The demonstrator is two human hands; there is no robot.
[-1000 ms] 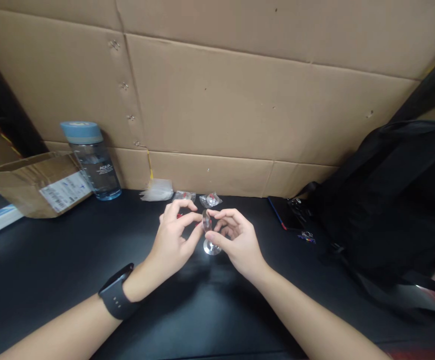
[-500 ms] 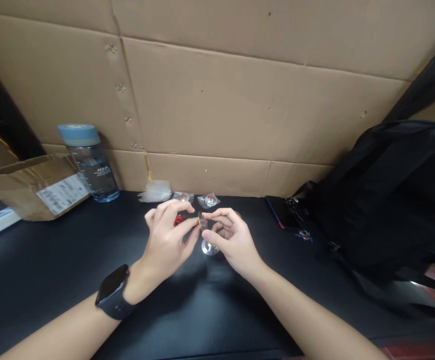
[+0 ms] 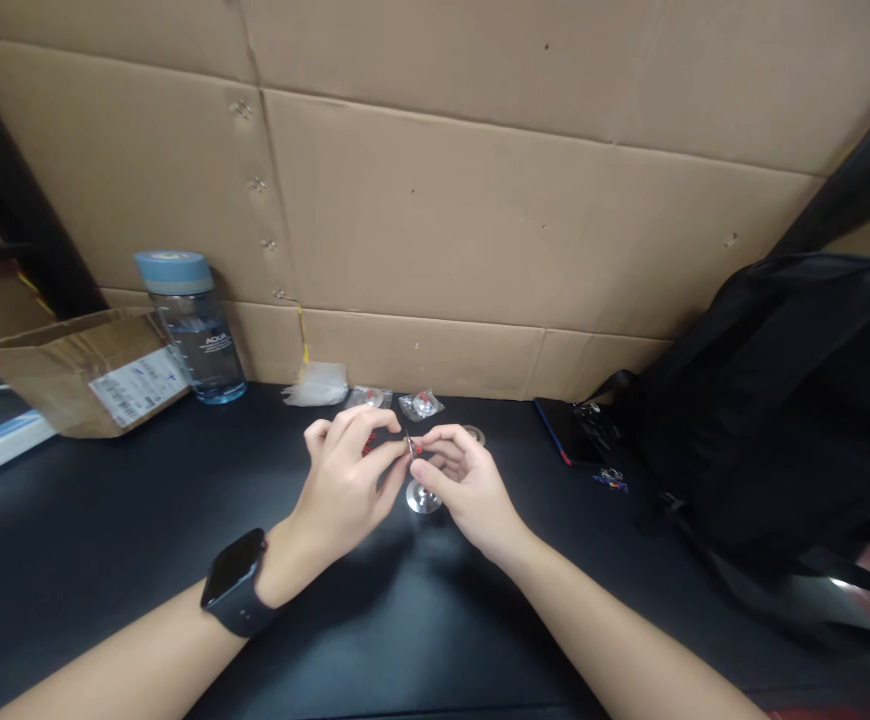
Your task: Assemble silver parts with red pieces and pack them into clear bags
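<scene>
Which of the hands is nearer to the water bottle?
The left. The left hand is in the middle of the desk, on the same side as the water bottle; the right hand is beyond it, farther from the bottle.

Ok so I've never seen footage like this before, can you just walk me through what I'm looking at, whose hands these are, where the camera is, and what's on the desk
There is no machine here. The picture comes from a camera worn on a person's head, looking forward and down, so both arms reach in from the bottom edge. The left hand, with a dark smartwatch on its wrist, and the right hand meet over a black desk. Together they pinch a small clear part with a bit of red; it is too small to identify. A small shiny disc lies just beneath.

Behind the desk stands a cardboard wall. Along it are a water bottle with a blue lid, a cardboard box and small plastic packets. A black bag sits on the right.
</scene>
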